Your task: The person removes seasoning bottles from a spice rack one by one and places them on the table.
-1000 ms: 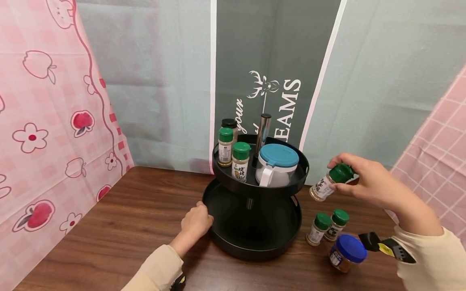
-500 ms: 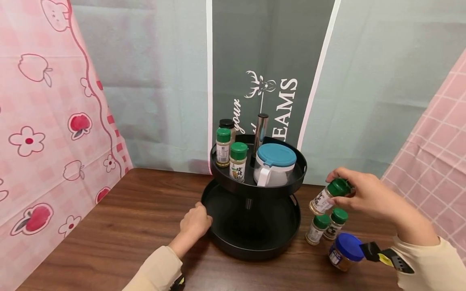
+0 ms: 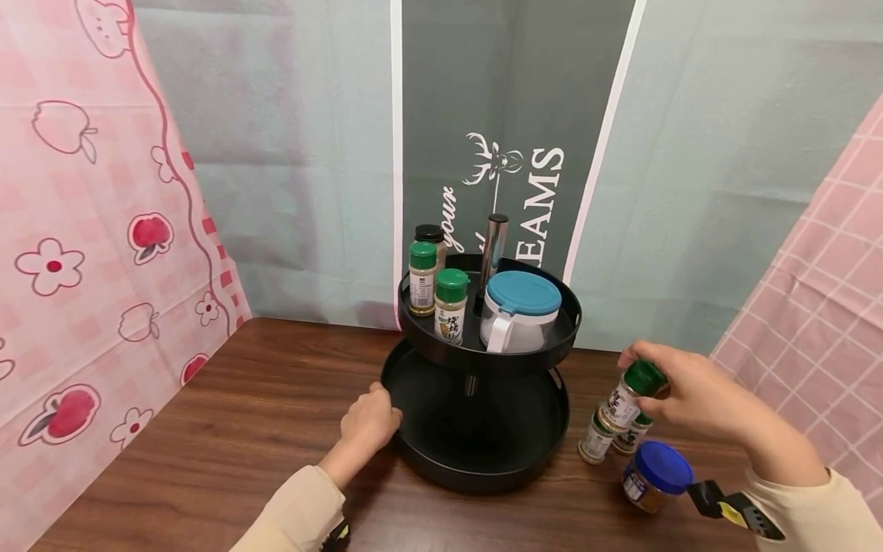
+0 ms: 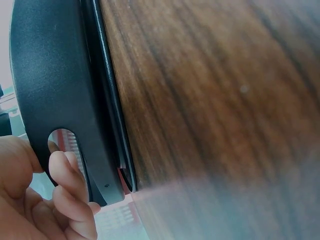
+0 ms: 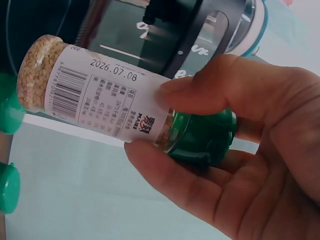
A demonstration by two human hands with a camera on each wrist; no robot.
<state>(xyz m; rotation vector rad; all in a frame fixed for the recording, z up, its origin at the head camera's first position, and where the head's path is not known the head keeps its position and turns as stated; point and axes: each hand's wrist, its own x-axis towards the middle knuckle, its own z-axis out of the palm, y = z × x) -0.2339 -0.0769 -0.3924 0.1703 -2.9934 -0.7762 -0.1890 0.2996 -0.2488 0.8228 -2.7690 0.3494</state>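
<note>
My right hand (image 3: 697,391) grips a green-capped spice jar (image 3: 624,402) near its cap, tilted, in front of two other green-capped jars at the stand's right. In the right wrist view, thumb and fingers pinch the spice jar (image 5: 100,92), filled with pale grains under a white label. My left hand (image 3: 371,419) holds the left rim of the black two-tier stand's lower tray (image 3: 476,479). The left wrist view shows curled fingers (image 4: 67,175) at the oval handle slot in the tray wall (image 4: 55,65).
On the upper tray (image 3: 476,360) stand two green-capped jars (image 3: 451,307), a black-capped jar (image 3: 431,234) and a blue-lidded pot (image 3: 523,295). A blue-lidded jar (image 3: 658,471) stands at the right on the wooden table (image 3: 276,429). Curtains hang behind and at both sides.
My right hand has lowered the spice jar toward the two green-capped jars on the table, and it now partly covers them. The left hand keeps its hold on the tray rim.
</note>
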